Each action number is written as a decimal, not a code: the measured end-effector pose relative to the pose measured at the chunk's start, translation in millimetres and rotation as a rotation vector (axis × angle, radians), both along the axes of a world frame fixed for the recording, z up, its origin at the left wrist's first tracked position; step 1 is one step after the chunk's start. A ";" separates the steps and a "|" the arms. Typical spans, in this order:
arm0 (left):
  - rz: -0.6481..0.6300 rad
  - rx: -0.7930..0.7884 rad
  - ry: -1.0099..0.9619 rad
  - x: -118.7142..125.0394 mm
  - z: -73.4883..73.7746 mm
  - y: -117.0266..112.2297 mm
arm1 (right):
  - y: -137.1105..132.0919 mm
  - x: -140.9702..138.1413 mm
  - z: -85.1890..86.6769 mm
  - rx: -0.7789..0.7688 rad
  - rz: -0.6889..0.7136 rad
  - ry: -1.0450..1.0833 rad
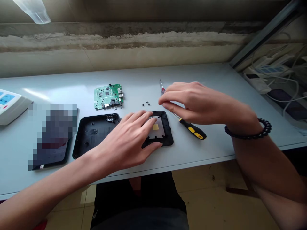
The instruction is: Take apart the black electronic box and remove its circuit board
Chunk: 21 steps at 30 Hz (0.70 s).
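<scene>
My left hand [129, 137] lies flat and spread on a black plastic cover [165, 132] that carries a grey plate with a yellow square. My right hand [192, 102] hovers at the cover's far edge with thumb and fingers pinched together; whatever is in the pinch is too small to make out. Under that hand lies a screwdriver [194, 130] with a black and yellow handle. A second black case half [90, 132] sits to the left, and a green circuit board [108, 95] rests behind it. Several tiny black screws [146, 103] lie loose near the cover.
A small red-handled tool [162, 86] lies behind my right hand. A dark phone-like slab [51, 137], blurred out, sits at the left. A white power strip [9, 103] is at the far left, and cables with another strip [271, 68] lie at the right.
</scene>
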<state>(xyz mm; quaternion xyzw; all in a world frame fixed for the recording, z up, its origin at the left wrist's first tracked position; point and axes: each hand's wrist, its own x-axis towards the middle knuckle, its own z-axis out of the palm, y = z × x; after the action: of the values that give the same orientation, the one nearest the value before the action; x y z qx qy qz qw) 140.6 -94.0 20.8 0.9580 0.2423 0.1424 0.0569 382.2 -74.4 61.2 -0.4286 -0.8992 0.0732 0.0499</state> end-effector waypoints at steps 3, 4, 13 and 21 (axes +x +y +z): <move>0.040 -0.013 0.052 -0.7 1.2 -0.2 | 1.6 2.1 1.1 0.057 -0.101 0.004; 0.051 -0.016 0.068 -1.1 1.6 -0.6 | 2.1 2.4 1.1 0.071 -0.135 0.006; 0.114 -0.044 0.130 2.5 -1.0 -2.4 | 5.5 5.7 6.0 0.014 -0.307 0.024; 0.116 0.007 0.021 -0.5 -1.4 0.0 | 10.0 34.3 14.9 -0.281 -0.204 -0.162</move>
<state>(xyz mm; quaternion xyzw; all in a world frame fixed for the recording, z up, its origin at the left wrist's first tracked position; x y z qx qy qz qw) 140.1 -94.0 19.3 0.9440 0.2974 0.1363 0.0425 416.4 -64.4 76.1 -0.5246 -0.8332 0.1577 -0.0756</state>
